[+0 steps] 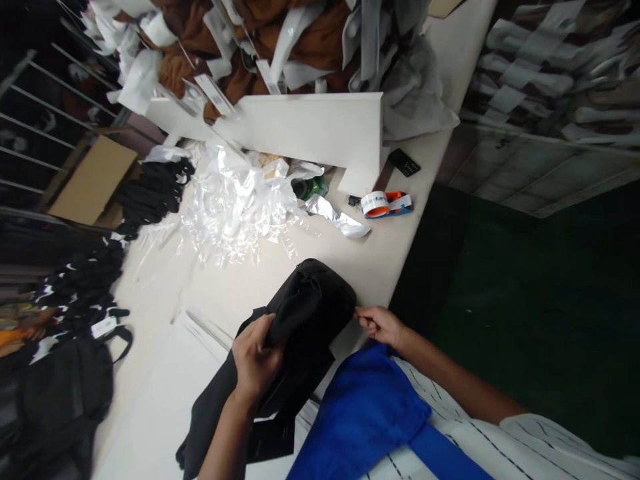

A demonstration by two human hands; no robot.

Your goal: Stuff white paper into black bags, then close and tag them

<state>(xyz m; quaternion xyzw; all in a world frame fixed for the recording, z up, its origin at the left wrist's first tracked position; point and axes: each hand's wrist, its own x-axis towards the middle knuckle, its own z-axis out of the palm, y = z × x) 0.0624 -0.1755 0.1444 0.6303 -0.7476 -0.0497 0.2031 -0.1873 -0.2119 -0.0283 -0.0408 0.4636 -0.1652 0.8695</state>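
Observation:
A black fabric bag (327, 293) lies on the pale table in front of me, its top end pointing away. My left hand (257, 353) is closed on the bag, with folded cloth bunched between thumb and fingers. At the bag's right edge, my right hand (381, 325) is closed in a pinch against the fabric; what exactly sits between its fingertips is too small to make out. Beneath the bag, a flat black card or panel (273, 439) shows, partly covered by the bag and my left forearm.
Crumpled clear plastic bags (235, 200) lie beyond the bag. An orange and blue tape dispenser (386, 204) and a black phone-like device (404, 162) are near the table's right edge. A white board (310, 127) fronts wrapped brown goods. At left are a black backpack (60, 393) and another person's hand.

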